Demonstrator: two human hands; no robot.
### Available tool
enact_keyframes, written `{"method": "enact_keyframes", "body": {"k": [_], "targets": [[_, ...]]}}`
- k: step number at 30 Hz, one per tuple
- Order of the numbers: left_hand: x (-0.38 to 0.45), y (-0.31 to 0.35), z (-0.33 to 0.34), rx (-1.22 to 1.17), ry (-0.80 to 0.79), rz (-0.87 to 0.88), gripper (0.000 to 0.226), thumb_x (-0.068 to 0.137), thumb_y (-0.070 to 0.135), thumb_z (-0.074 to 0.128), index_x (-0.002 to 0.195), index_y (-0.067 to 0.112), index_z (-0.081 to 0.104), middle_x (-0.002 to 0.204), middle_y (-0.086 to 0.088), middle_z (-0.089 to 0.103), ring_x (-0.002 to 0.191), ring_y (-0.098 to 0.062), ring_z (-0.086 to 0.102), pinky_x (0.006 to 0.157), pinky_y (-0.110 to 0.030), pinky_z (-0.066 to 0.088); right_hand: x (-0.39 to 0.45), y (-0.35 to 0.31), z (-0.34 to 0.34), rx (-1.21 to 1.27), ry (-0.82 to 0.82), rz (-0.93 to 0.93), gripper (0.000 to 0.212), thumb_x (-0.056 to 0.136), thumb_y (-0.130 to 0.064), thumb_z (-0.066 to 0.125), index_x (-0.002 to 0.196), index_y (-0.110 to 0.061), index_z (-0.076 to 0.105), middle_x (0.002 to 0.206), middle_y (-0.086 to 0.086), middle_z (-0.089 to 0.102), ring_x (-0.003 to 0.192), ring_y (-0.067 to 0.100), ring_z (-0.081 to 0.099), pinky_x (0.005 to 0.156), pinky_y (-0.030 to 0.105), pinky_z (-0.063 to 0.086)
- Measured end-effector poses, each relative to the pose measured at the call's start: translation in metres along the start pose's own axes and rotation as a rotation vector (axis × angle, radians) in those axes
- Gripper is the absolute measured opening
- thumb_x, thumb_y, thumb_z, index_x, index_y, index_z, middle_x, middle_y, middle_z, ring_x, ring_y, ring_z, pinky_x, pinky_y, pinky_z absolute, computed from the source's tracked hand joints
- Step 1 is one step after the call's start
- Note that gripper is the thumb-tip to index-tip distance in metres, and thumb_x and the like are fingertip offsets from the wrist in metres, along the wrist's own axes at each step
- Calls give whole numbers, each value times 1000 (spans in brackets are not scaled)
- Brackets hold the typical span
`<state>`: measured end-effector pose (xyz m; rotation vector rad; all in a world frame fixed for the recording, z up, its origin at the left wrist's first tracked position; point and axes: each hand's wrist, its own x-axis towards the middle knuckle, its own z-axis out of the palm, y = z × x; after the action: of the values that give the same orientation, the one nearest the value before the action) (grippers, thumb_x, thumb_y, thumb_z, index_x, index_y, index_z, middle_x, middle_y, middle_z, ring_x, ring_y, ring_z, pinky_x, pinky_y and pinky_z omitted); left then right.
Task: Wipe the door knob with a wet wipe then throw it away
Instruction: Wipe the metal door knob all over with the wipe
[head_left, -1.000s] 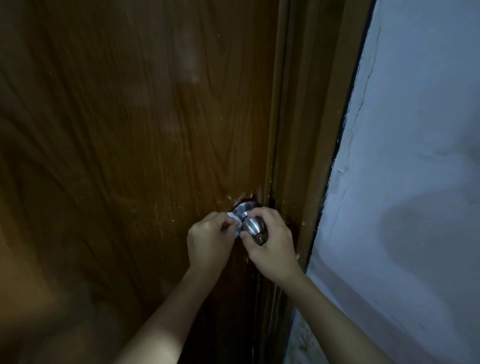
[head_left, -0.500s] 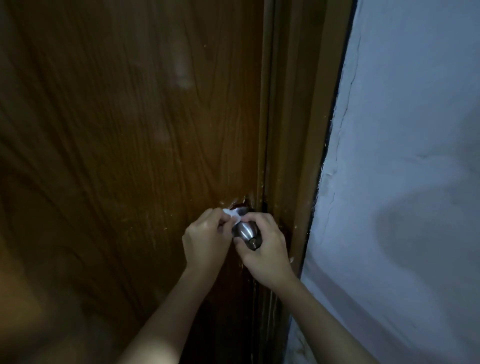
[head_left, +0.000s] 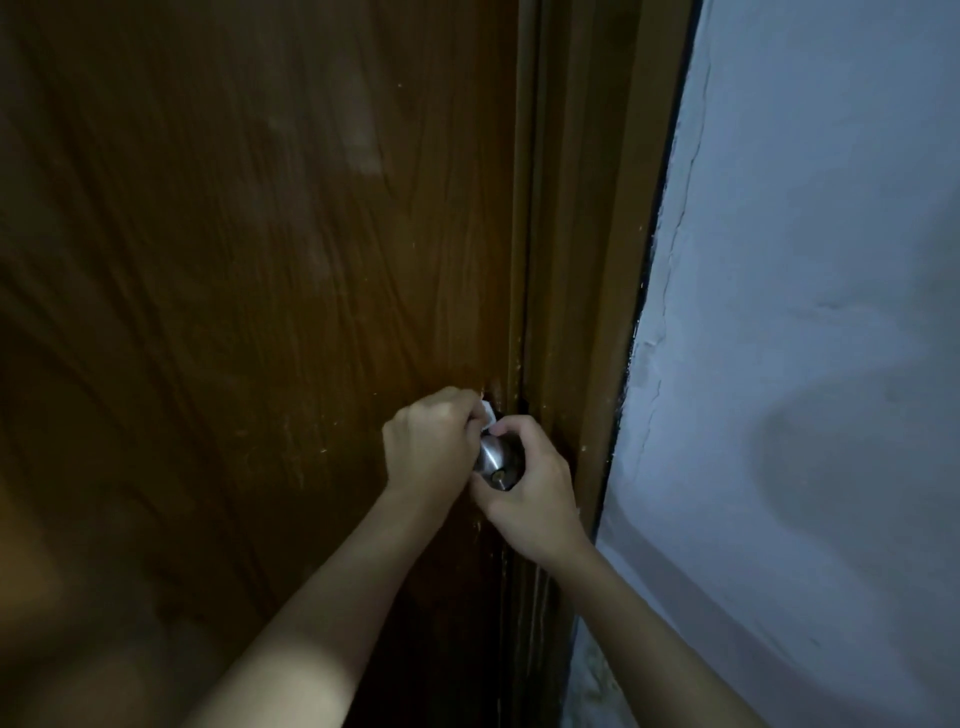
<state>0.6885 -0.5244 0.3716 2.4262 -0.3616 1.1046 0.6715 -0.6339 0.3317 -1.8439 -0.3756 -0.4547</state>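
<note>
Since before, the left hand (head_left: 431, 441) pinching the wet wipe (head_left: 487, 415) has risen, seemingly behind the knob (head_left: 494, 460) the right hand (head_left: 530, 488) grips.

1. Door knob (head_left: 495, 464): round, brushed silver metal with a keyhole in its face, projecting from the brown wooden door close to the latch edge; its upper and right sides are lying hidden under curled fingers.
2. Wet wipe (head_left: 487, 415): small white scrap, crumpled, showing just above the knob, being pinched against the knob's neck.
</note>
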Motion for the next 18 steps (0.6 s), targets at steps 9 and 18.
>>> {"method": "enact_keyframes", "body": {"k": [9, 18], "targets": [[-38, -16, 5, -210, 117, -211, 7, 71, 7, 75, 74, 8, 68, 71, -6, 70, 62, -11, 63, 52, -17, 51, 1, -2, -4, 2, -8, 2, 40, 67, -13, 75, 98, -21, 52, 96, -2, 59, 83, 4, 57, 66, 13, 48], [-52, -16, 14, -289, 83, -411, 7, 71, 3, 73, 75, 7, 69, 71, -6, 71, 62, -8, 62, 52, -4, 45, 2, -4, -9, -9, -52, 9, 40, 66, -12, 77, 97, -20, 53, 95, -6, 58, 84, -8, 52, 65, 3, 41]]}}
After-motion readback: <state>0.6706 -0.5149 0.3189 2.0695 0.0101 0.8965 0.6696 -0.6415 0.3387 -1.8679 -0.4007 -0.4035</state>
